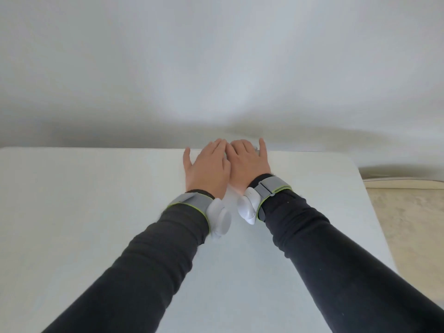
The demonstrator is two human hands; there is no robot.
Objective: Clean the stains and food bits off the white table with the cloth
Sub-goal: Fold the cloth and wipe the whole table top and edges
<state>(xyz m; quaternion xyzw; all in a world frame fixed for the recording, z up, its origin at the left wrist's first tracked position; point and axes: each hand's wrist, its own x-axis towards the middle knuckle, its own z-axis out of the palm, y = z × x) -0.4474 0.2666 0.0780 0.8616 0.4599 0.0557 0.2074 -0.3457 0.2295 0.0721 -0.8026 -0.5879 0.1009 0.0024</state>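
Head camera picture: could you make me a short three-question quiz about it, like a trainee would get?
1. True or false: both hands lie flat, side by side, near the far edge of the white table.
2. What is strapped around each wrist?
A. grey bands with white devices
B. red gloves
C. metal chains
3. Can the cloth be seen plainly?

Key
1. True: the left hand and right hand lie palms down, fingers open.
2. A: a grey band with a white device.
3. No. Only a small greyish bit shows by the right hand's fingers; what it is cannot be told.
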